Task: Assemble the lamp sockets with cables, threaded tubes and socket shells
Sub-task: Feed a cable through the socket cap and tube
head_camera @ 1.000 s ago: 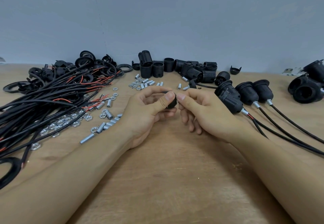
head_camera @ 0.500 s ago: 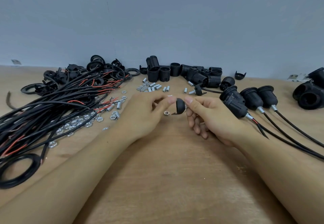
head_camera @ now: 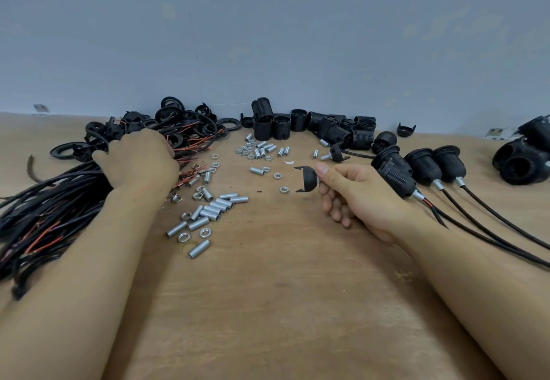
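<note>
Between right fingertips [head_camera: 323,169], cap [head_camera: 308,178] (mouth leftward)

Black socket cap [head_camera: 308,177], black and red cables [head_camera: 44,216], silver threaded tubes [head_camera: 208,211], tan wood-grain bench [head_camera: 282,290], blue-grey wall [head_camera: 268,37].

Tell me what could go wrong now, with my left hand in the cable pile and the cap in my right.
The cables lie tangled, so the left hand pulling one out may drag others along and sweep the loose nuts and threaded tubes beside the pile. The right hand only pinches the black cap by its end, so it could slip. Whether the left hand has gripped a cable yet is hidden.
</note>
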A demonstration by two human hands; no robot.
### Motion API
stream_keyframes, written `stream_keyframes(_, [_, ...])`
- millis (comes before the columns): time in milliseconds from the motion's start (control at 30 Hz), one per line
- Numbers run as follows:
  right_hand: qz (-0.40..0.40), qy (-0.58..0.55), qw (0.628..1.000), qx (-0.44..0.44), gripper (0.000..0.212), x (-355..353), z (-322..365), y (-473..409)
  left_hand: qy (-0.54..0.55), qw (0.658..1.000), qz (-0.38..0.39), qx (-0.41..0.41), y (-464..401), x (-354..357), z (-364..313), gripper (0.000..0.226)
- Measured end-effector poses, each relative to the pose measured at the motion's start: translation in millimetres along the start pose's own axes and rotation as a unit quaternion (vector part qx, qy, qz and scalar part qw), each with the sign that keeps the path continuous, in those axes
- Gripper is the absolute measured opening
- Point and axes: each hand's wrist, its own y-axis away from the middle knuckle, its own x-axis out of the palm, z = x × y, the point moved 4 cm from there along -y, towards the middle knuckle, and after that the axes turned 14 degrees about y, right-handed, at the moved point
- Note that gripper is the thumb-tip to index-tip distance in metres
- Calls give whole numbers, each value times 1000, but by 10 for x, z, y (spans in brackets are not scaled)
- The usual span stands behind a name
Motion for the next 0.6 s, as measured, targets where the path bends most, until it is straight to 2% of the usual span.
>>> stream_keyframes(67, [0,0,1000,0,39,6,-1,-3,11,1000,3,-6,-4,-7,11,29])
stream_keyframes(133, [1,-2,1000,0,39,6,2,-7,10,1000,-7,4,12,-31,-8,26])
stream_keyframes(200, [2,-6,1000,1,39,0,4,-11,33,997,-54,42,37,-85,-69,19])
stream_keyframes(267, [3,-12,1000,2,39,-2,3,-11,101,984,-115,97,94,-153,-155,19])
stream_keyframes(333, [0,-24,1000,2,38,-10,4,-13,187,953,-156,181,201,-212,-301,20])
stream_keyframes(433, [-3,-76,997,6,37,-36,8,-16,268,872,-179,368,505,-260,-648,15])
stream_keyframes(500, [3,-141,990,20,38,-55,14,-18,288,814,-159,479,740,-227,-847,13])
stream_keyframes(600, [25,-261,964,45,41,-102,17,-11,285,764,-111,569,975,-122,-1027,25])
